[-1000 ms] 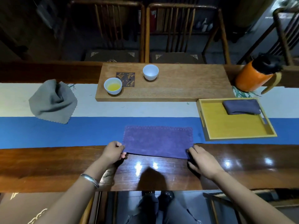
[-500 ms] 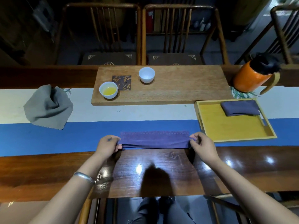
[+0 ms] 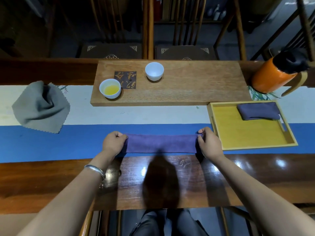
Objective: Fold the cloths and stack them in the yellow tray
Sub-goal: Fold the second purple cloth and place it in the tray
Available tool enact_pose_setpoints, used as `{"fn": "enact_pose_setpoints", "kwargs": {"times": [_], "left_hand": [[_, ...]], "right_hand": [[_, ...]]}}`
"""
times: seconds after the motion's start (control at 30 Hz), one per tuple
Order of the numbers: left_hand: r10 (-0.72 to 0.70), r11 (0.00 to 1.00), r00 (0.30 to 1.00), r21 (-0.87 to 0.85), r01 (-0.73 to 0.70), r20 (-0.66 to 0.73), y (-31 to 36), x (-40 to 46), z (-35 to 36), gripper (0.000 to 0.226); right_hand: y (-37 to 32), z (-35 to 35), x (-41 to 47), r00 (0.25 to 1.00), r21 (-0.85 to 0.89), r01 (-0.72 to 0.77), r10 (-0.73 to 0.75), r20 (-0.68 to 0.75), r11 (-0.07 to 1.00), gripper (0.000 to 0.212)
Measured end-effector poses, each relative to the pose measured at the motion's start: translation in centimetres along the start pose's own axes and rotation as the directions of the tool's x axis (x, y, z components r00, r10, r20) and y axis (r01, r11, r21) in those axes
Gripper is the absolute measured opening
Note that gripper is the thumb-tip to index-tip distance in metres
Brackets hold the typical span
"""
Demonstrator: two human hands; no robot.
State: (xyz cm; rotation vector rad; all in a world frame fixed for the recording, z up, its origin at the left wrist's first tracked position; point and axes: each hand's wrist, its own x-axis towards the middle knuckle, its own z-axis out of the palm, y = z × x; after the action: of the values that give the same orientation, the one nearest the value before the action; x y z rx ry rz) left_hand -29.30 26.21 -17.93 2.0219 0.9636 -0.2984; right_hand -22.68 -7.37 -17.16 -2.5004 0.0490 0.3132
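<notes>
On the blue runner, left hand (image 3: 113, 144) and right hand (image 3: 209, 142) pinch the purple cloth (image 3: 161, 143), hiding its ends.

The purple cloth (image 3: 161, 143) looked soft and matt, with a fine nap. At ten o'clock the grey cloth (image 3: 40, 108) was matt too, its edge pinked. The near table edge (image 3: 247, 176) was dark wood, polished glossy, throwing back lights. The runner (image 3: 51, 142) was flat, matt fabric. At two o'clock the yellow tray (image 3: 252, 147) was smooth painted wood. The board (image 3: 196, 86) was satin wood; the cups (image 3: 154, 71) glazed white; the bracelet (image 3: 95, 170) shiny metal.
</notes>
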Motion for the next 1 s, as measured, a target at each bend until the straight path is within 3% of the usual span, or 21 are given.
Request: {"fn": "enact_pose_setpoints", "kwargs": {"times": [0.27, 0.4, 0.5, 0.63, 0.73, 0.87, 0.93, 1.0], "left_hand": [[-0.032, 0.974, 0.999, 0.227, 0.031, 0.003, -0.6, -0.8, 0.0, 0.042], [-0.122, 0.959, 0.993, 0.258, 0.119, -0.006, -0.1, -1.4, -0.4, 0.056], [-0.171, 0.979, 0.983, 0.125, 0.163, 0.061, -0.1, -1.6, 0.3, 0.055], [-0.117, 0.992, 0.992, 0.032, 0.119, -0.041, -0.3, -2.0, 1.1, 0.03], [-0.148, 0.987, 0.989, -0.066, 0.148, -0.003, -0.3, -2.6, 0.9, 0.022], [-0.11, 0.945, 0.99, -0.3, 0.132, 0.087, 0.1, -3.4, 0.0, 0.032], [-0.04, 0.932, 0.996, -0.357, 0.068, 0.085, 1.2, -4.4, -0.4, 0.014], [0.036, 0.917, 0.994, -0.399, 0.008, 0.102, 2.7, -5.4, -0.6, 0.015]], "right_hand": [[-0.5, 0.0, 1.1, 0.997, -0.142, 0.015, -0.003, 0.083, 0.99, 0.017], [-1.1, 0.1, 0.0, 0.999, -0.16, -0.017, 0.01, -0.045, 0.987, 0.017], [-1.9, 0.8, -2.0, 0.994, -0.132, 0.083, -0.091, -0.054, 0.988, 0.013], [-3.6, 2.8, -4.2, 0.945, -0.028, 0.289, -0.281, 0.166, 0.957, 0.016], [-5.1, 4.5, -4.6, 0.906, 0.002, 0.352, -0.341, 0.252, 0.936, 0.023], [-5.9, 5.6, -4.2, 0.9, 0.035, 0.319, -0.314, 0.301, 0.947, 0.028], [-6.1, 5.5, -4.0, 0.925, 0.114, 0.216, -0.241, 0.294, 0.97, 0.028], [-6.3, 5.2, -4.0, 0.942, 0.202, 0.14, -0.193, 0.275, 0.969, 0.027]]}}
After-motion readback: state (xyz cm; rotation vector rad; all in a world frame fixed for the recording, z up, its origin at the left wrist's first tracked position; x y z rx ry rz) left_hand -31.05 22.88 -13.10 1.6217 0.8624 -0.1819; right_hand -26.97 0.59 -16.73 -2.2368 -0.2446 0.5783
